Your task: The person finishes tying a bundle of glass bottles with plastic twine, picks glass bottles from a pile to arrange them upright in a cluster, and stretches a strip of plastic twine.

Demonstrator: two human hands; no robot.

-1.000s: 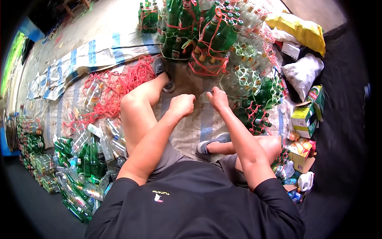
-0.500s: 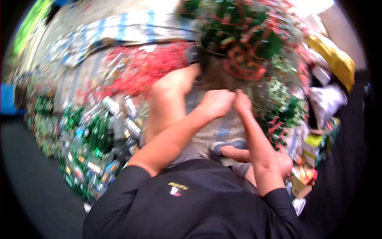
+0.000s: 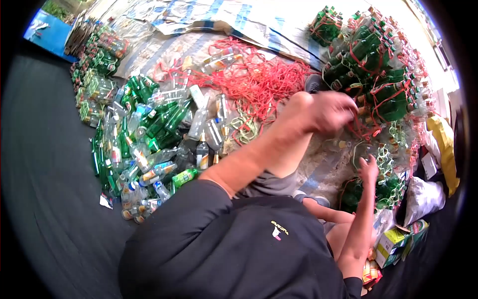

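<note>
My left hand (image 3: 332, 113) is smeared by motion beside a bundle of green bottles (image 3: 388, 102) bound with red string. Its fingers bend towards loose red string (image 3: 366, 130) at the bundle's near side; whether they grip it cannot be made out. Below and to the right, my right hand (image 3: 368, 168) has its fingers apart and appears to hold nothing. Close to its fingertips are clear glass bottles (image 3: 365, 151) and pale green string (image 3: 386, 162) around another bundle.
Loose green and clear bottles (image 3: 164, 119) lie heaped on the left. A tangle of red string (image 3: 264, 82) covers the floor sheet ahead. More tied bundles (image 3: 107, 62) stand at the far left. On the right are a yellow sack (image 3: 443, 149), a white bag (image 3: 425, 199) and a carton (image 3: 391, 246).
The view has swung left and sharpened. My hands, closed near each other before, have separated: the left is now at the green bundle, the right is lower with its fingers apart.
</note>
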